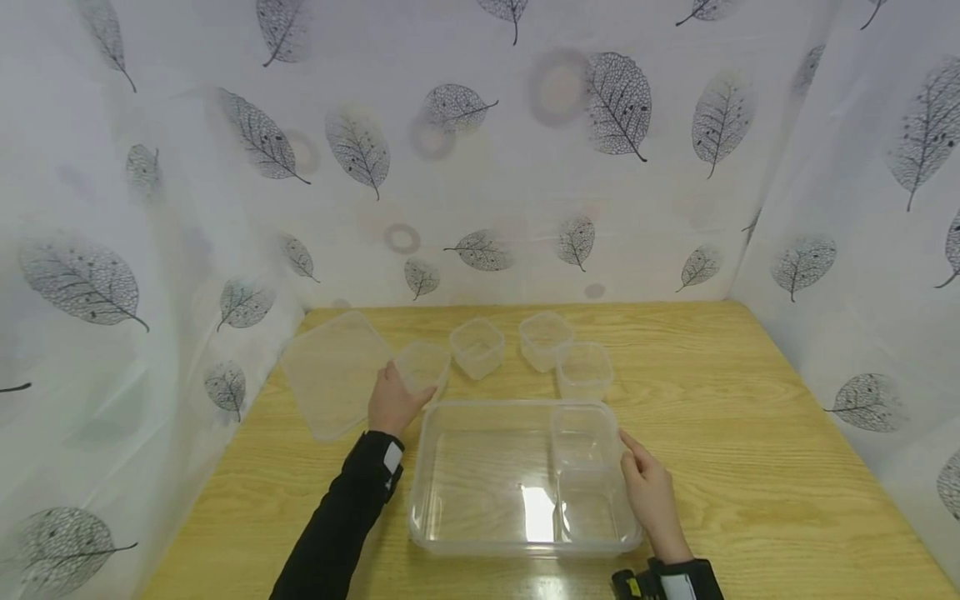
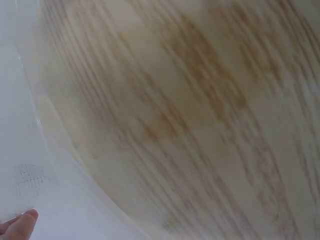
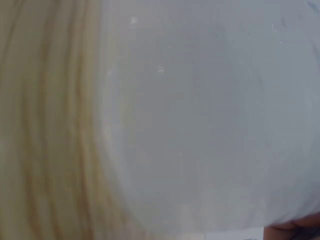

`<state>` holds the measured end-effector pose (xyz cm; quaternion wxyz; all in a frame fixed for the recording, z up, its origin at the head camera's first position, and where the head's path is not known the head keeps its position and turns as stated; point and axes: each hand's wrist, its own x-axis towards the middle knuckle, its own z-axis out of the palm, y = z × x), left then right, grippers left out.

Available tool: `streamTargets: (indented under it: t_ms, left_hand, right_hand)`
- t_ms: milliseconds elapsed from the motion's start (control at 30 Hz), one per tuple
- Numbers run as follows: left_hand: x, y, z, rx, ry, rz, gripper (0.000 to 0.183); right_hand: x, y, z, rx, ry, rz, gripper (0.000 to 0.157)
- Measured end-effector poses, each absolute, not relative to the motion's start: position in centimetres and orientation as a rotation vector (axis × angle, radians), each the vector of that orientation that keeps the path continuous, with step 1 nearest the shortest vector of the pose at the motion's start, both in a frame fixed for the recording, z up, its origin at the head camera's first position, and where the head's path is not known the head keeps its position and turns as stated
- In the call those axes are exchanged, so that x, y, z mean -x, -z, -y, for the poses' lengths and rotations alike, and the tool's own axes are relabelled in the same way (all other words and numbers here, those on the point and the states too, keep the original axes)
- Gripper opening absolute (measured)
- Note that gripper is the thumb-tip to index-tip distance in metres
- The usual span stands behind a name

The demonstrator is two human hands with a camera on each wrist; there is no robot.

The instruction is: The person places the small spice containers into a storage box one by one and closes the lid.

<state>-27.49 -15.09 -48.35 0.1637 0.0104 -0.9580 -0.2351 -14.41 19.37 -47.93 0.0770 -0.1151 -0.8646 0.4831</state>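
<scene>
My left hand [image 1: 396, 402] is at a small clear plastic container [image 1: 423, 362], with its fingers on the left side and its thumb across the front. A fingertip [image 2: 27, 220] shows against clear plastic in the left wrist view. A large clear rectangular plastic box [image 1: 487, 546] lies in front, with two small square containers [image 1: 581, 437] along its right end inside. Touching the box's right side is my right hand [image 1: 651, 492], index finger extended and thumb by the rim. The box's pale wall [image 3: 210, 115] fills much of the right wrist view.
Beyond the box stand further small clear containers: one [image 1: 477, 348] in the middle and two touching ones [image 1: 546, 342] to its right. A flat clear lid [image 1: 333, 375] lies at the left. Leaf-patterned sheeting [image 1: 517, 167] surrounds the wooden table [image 1: 750, 467].
</scene>
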Motion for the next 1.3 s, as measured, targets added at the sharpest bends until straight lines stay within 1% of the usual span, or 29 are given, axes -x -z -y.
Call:
streamTargets:
  t_ms: [200,467,733,967,1300]
  left_hand:
    - [26.8,47.8,15.3,0.036,0.645,2.647,0.092]
    - [25.4,46.0,14.8,0.243,0.536,2.489,0.089]
    - [24.1,44.2,13.8,0.341,0.591,2.434,0.090]
    - [23.4,43.7,13.7,0.436,0.505,2.387,0.090]
    - [22.4,43.6,13.4,0.612,0.664,2.307,0.089]
  right_hand:
    - [14.3,47.9,-19.3,0.345,-1.452,2.597,0.035]
    - [14.3,47.8,-19.4,0.332,-1.442,2.587,0.037]
    - [14.3,47.8,-19.4,0.336,-1.446,2.584,0.036]
    - [14.4,48.0,-19.5,0.349,-1.456,2.585,0.037]
    - [14.4,47.9,-19.4,0.339,-1.457,2.585,0.037]
